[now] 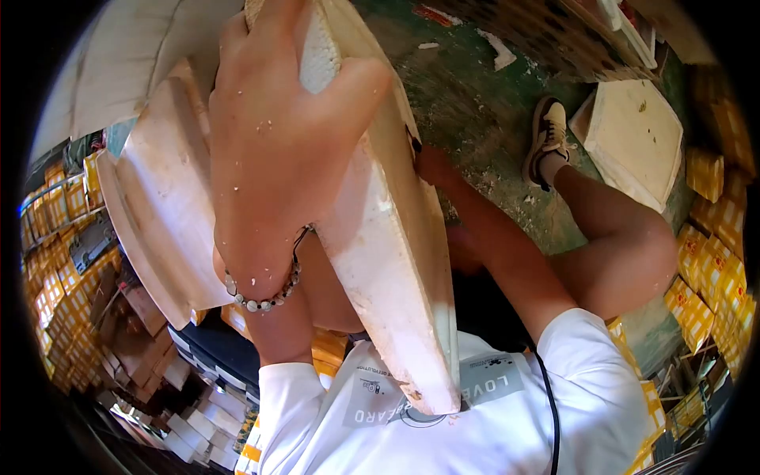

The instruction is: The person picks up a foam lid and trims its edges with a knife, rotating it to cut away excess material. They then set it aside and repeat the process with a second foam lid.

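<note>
A thick white foam slab (396,261) stands slanted across my lap, its lower end against my shirt. My left hand (285,134), with a beaded bracelet at the wrist and white crumbs on the skin, grips the slab's upper part, thumb on the near face. Most of its fingertips lie out of sight past the edge. My right hand (434,165) is closed at the slab's right side. A small dark piece shows beside its fingers, too little to name, and the slab hides part of that hand. Left of my left hand leans another ridged foam piece (158,190).
On the green floor (475,95), strewn with white scraps, lies a flat foam panel (633,138) beyond my shoe (548,138). Stacks of yellow-and-white cartons (716,277) rise at the right, with more cartons (59,293) at the left. A pale padded surface (119,55) fills the upper left.
</note>
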### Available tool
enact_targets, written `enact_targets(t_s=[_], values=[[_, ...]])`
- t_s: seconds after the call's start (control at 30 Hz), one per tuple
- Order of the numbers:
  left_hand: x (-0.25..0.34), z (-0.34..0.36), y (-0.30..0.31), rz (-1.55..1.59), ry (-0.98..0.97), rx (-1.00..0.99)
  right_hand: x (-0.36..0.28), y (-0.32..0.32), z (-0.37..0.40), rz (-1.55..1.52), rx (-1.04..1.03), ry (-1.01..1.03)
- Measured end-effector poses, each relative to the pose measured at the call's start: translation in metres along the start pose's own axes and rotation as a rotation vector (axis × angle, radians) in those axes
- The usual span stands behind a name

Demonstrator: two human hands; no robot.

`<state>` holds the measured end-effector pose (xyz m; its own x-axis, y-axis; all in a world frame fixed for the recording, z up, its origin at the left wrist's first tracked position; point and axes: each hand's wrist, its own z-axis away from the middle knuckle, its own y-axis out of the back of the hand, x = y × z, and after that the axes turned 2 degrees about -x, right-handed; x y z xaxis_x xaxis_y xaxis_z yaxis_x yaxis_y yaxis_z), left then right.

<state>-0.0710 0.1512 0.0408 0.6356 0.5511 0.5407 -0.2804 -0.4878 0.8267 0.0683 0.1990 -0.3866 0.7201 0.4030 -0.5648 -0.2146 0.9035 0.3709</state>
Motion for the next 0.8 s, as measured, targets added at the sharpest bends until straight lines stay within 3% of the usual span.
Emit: enact_targets(t_s=[0.13,0.23,0.3,0.43,0.57,0.67,0.73,0.8], values=[[0.021,0.006,-0.001,-0.105,0.015,0.058,0.050,-0.050,0.011,0.121,0.024,0.037],[0.042,0.009,0.013,0.123,0.120,-0.079,0.059,-0.063,0.046,0.047,-0.052,-0.076],[0.019,0.016,-0.002,-0.104,-0.217,0.087,0.063,-0.070,0.070,0.000,-0.089,-0.141],[0.000,0.010,-0.002,-0.146,-0.145,0.091,0.066,-0.077,0.097,-0.060,-0.120,-0.238],[-0.013,0.007,-0.002,0.152,-0.198,0.002,0.068,-0.078,0.119,0.025,-0.175,-0.249],[-0.019,0.014,0.007,0.239,-0.145,-0.036,0.075,-0.078,0.115,0.040,-0.174,-0.237],[-0.040,0.017,0.017,0.228,-0.098,-0.041,0.084,-0.064,0.100,0.063,-0.018,-0.094],[-0.061,0.020,0.024,0.213,-0.171,0.091,0.094,-0.048,0.085,0.084,0.132,0.044]])
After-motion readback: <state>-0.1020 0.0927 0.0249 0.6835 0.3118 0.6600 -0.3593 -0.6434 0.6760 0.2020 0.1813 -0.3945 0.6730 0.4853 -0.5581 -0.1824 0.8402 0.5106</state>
